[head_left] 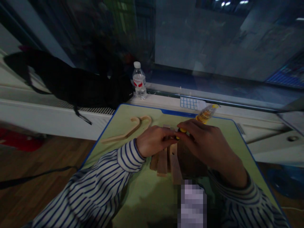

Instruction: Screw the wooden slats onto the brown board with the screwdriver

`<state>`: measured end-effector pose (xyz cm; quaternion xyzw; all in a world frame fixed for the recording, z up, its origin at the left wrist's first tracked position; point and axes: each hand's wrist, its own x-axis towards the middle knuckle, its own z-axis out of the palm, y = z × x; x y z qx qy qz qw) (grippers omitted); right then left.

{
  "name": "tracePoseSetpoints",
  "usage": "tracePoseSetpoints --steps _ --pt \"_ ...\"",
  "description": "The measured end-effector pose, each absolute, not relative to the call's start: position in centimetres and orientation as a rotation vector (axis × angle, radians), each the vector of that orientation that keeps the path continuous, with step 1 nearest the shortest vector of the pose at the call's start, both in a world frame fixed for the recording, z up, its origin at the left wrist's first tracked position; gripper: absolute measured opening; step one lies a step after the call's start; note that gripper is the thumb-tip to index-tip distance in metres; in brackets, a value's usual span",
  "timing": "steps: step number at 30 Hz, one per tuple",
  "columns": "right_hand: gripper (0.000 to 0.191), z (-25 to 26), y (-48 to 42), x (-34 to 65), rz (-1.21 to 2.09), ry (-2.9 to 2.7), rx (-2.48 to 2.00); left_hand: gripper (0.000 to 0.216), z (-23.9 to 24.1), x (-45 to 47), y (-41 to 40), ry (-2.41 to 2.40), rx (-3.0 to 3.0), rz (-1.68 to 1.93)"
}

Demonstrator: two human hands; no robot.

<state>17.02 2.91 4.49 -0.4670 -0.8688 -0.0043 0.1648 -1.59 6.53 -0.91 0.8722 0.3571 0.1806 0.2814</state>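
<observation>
My left hand (153, 139) and my right hand (209, 142) meet over the middle of the table, fingertips close together. Between thumb and fingers, my right hand pinches a small yellow and black piece (182, 129). The fingers of my left hand are pressed together beside it; a bit of yellow and black shows at their tips, but I cannot make out what they hold. Below the hands lie two pale wooden strips (175, 166), one with a dark hole, on a brown wooden block (190, 160). My right hand partly hides this block.
Two hook-ended wooden pieces (125, 136) lie at the left of the green table (140, 202). Behind my right hand is a clear tapered container (207, 114) with yellow contents. A water bottle (139, 82) and a black bag (71, 84) are on the windowsill.
</observation>
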Motion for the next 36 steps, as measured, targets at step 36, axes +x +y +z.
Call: tracePoseSetpoints --steps 36 --pt "0.022 4.75 2.30 17.16 -0.064 -2.505 -1.337 0.024 -1.19 -1.46 6.74 0.812 2.320 0.504"
